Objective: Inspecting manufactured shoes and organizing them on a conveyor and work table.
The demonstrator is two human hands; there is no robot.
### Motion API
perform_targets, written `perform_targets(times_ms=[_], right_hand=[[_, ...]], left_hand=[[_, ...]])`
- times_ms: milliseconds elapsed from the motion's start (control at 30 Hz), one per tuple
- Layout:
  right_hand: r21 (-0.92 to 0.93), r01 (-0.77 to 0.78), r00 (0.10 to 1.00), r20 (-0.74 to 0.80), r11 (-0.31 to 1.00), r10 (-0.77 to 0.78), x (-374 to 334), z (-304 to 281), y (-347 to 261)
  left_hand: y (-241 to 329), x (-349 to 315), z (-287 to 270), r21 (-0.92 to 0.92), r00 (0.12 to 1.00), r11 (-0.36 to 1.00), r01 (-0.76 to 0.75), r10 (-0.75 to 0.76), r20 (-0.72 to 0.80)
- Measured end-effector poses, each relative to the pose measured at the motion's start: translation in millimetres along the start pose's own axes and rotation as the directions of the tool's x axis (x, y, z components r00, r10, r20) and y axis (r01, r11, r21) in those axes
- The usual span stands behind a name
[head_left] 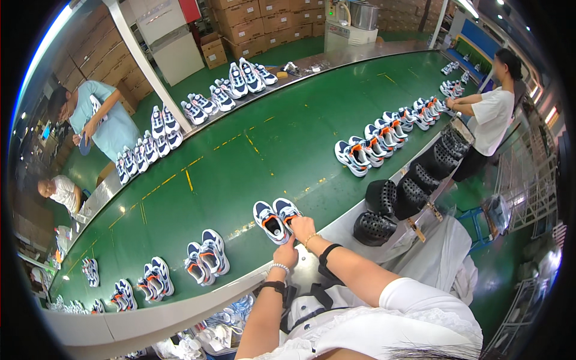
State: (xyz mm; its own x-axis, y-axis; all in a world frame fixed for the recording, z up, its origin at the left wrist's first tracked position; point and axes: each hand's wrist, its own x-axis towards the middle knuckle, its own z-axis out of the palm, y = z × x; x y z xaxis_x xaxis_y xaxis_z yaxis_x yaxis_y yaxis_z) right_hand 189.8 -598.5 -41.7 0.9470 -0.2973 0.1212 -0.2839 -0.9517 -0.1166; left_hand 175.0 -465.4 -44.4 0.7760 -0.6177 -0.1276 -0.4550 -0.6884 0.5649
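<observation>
Two sneakers, white and navy with orange lining, stand side by side on the green conveyor belt (252,162) in front of me, toes pointing away. My left hand (285,255) is closed at the heel of the left sneaker (263,213). My right hand (304,229) is closed on the heel end of the right sneaker (284,206); its fingers partly cover the opening. Both forearms reach over the white near edge of the belt.
Pairs of sneakers (207,258) stand left along the belt; a longer row (375,141) stands right. Black perforated holders (379,210) hang by the right edge. More sneakers (243,78) line the far ledge. A person (489,114) works at right, two others across the belt.
</observation>
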Motion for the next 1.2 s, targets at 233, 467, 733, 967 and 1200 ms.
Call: perform_targets(times_ms=[233, 467, 733, 967, 1200], right_hand=[[0.036, -0.107, 0.994, 0.018, 0.994, 0.107, -2.0, 10.0, -20.1], [0.075, -0.181, 0.981, 0.089, 0.981, 0.174, 2.5, 14.6, -29.1], [0.117, -0.059, 0.994, 0.094, 0.991, 0.049, -0.1, -4.6, -20.9], [0.135, -0.061, 0.998, 0.022, 0.989, 0.058, 3.3, -6.7, -21.5], [0.068, -0.069, 0.995, 0.083, 0.995, 0.064, 10.8, 10.7, -19.0]], left_hand=[[-20.6, -0.1, -0.9, -0.026, 0.996, 0.999, 0.042, -0.040, 0.085], [-20.3, -8.3, 3.8, -0.097, 0.991, 0.989, 0.110, -0.102, 0.082], [0.0, -14.4, 4.1, -0.001, 0.978, 0.987, 0.163, -0.162, -0.129], [2.7, -1.0, 9.4, -0.007, 0.960, 0.972, 0.235, -0.234, -0.153], [-11.1, 10.6, 16.8, -0.043, 0.983, 0.986, 0.162, -0.165, -0.081]])
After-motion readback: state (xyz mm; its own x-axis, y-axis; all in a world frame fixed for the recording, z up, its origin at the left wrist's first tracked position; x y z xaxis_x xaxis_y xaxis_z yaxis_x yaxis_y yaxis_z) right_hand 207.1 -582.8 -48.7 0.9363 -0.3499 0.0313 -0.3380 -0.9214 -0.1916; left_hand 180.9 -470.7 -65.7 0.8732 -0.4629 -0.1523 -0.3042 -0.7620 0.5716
